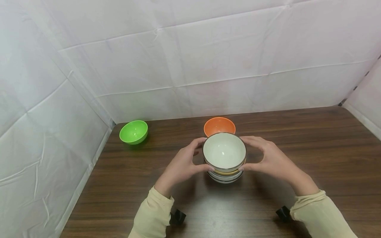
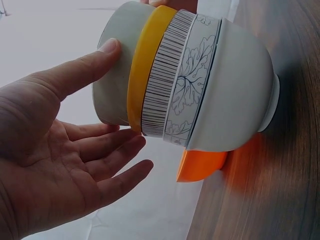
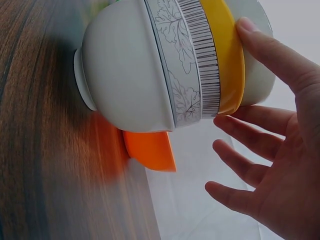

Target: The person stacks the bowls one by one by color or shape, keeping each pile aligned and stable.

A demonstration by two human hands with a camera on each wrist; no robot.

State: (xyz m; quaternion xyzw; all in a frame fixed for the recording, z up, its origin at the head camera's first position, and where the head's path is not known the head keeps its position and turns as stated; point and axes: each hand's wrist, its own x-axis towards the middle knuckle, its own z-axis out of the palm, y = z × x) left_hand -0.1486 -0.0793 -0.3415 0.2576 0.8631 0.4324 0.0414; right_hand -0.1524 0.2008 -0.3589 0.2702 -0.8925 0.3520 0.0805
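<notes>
Several nested bowls stand upright in a stack on the table. On top sits a pale grey-green bowl (image 1: 224, 150) with a dark rim. Beneath it come a yellow bowl (image 2: 145, 65), a band of black stripes (image 2: 167, 75), a leaf-patterned band (image 3: 175, 55) and a plain white bowl body (image 3: 122, 65) at the bottom. My left hand (image 1: 184, 163) holds the top bowl from the left, thumb at the near side and fingertips farther back. From the right, my right hand (image 1: 272, 158) grips the same bowl likewise, its thumb close to the yellow rim.
Right behind the stack is an orange bowl (image 1: 218, 125), partly hidden by it. A green bowl (image 1: 134, 132) stands at the far left corner of the brown wooden table (image 1: 128, 185). White cloth walls (image 1: 193, 56) enclose the back and sides.
</notes>
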